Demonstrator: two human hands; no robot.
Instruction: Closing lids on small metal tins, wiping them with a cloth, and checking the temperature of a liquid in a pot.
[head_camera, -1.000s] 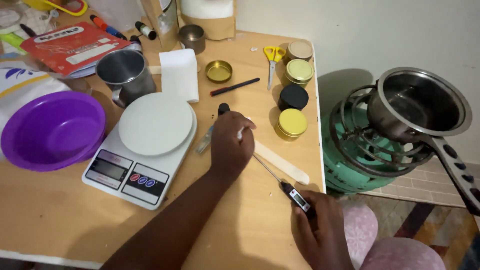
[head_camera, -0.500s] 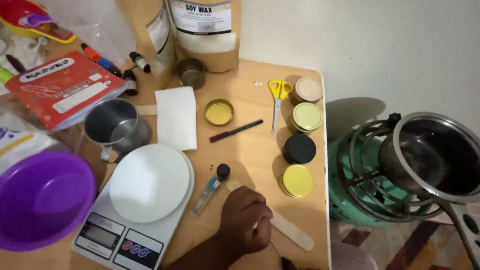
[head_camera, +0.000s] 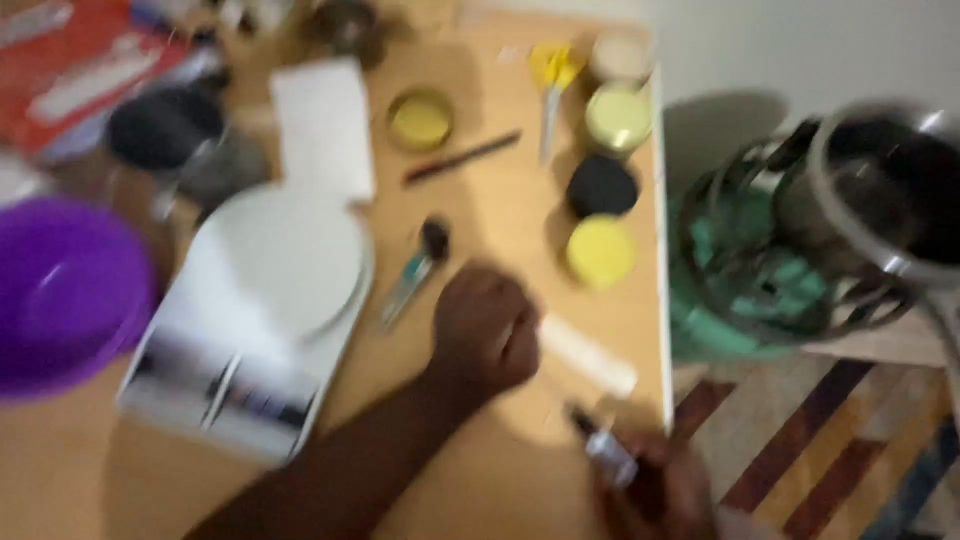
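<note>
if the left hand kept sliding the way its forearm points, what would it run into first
Most likely the yellow round tin, a guess given the blur. The left hand is fisted on the wooden table, its forearm aimed up and to the right. The pale flat stick lies just beside it, right of that line.
</note>
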